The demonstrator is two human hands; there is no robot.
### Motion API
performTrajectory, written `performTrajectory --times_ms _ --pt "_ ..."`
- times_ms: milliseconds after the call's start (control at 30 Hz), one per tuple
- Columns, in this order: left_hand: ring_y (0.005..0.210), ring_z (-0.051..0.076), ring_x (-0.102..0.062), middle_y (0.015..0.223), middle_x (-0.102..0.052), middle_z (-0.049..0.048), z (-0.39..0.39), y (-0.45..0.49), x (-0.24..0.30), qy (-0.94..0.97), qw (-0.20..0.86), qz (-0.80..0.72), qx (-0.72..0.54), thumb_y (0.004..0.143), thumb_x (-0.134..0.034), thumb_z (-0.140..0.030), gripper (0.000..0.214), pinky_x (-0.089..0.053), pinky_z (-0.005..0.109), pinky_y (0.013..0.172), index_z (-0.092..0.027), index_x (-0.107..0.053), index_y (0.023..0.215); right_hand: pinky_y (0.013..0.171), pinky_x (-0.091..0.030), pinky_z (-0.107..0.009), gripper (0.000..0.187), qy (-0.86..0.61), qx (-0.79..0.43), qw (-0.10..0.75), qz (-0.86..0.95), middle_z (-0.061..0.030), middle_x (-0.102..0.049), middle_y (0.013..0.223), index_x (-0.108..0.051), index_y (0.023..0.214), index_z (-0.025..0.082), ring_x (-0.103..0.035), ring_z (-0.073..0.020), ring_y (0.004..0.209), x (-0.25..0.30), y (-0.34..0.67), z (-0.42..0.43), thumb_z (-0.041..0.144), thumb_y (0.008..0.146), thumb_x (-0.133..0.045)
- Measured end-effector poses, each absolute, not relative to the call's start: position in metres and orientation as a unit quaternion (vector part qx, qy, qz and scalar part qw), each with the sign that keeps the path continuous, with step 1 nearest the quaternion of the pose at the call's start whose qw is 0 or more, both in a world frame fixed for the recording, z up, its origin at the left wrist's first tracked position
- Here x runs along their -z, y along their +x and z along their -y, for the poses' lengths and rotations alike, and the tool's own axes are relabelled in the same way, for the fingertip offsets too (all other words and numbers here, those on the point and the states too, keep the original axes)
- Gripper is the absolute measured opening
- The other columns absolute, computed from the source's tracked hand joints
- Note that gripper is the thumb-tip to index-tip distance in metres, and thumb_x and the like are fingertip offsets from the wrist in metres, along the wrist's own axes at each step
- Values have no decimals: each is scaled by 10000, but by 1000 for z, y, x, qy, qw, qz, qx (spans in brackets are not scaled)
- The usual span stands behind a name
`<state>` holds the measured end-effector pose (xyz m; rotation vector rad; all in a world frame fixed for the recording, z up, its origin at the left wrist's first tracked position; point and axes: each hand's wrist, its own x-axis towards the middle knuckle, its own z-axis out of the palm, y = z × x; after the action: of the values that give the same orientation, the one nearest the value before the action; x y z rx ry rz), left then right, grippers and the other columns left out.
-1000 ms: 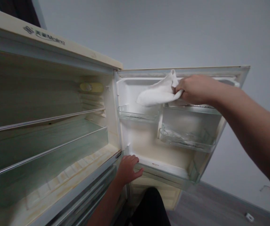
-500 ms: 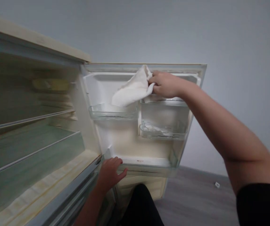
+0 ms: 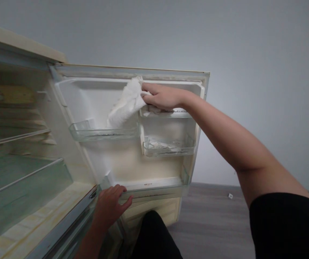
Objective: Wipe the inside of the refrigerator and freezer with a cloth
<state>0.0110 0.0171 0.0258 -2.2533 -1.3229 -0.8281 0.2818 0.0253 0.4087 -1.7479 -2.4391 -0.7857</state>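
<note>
I observe the right hand (image 3: 158,96) gripping a cloth (image 3: 126,104) at the fridge door (image 3: 116,158), upper inside, step judged wiping, next stroke needing steady hold; left hand (image 3: 110,204) loosely open, seemingly empty, near door's lower hinge corner.

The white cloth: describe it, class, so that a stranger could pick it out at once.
Find the open fridge door, yellowed inside. Near its top, the right hand grips the white cloth. Unlike the rigid, clear door shelves nearby, it hangs in loose, opaque folds.
</note>
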Motion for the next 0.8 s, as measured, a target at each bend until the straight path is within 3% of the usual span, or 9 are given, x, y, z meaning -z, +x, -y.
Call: performTrajectory --times_ms 200,533,667,800 --pt "784 240 -640 784 -658 13 -14 15 -28 -807 208 472 289 889 -589 -451 240 -387 359 734 -215 -599 848 906 -404 -280 612 -480 213 110 844 -108 -725 1127 -534 1389 181 -583 -213 1117 -406 286 -28 508 997 -198" --pt "774 236 -625 772 -653 20 -13 15 -26 -804 210 479 283 900 -566 -464 259 -379 362 736 -216 -598 835 864 -423 -259 546 -501 195 120 835 -100 -715 1123 -540 1342 186 -584 -216 1032 -405 287 -23 503 1007 -247" --pt "771 233 -624 776 -654 21 -12 17 -29 -806 206 480 279 894 -574 -454 250 -376 359 724 -214 -599 828 803 -442 -246 411 -461 184 156 854 -53 -713 1110 -596 1241 183 -598 -190 958 -405 296 -42 349 1000 -308" --pt "775 234 -625 782 -648 19 -10 15 -31 -807 208 479 276 889 -589 -444 239 -376 363 731 -210 -598 840 870 -454 -229 435 -420 234 297 825 -57 -667 1231 -603 1242 168 -581 -172 1082 -412 309 -41 131 946 -286"
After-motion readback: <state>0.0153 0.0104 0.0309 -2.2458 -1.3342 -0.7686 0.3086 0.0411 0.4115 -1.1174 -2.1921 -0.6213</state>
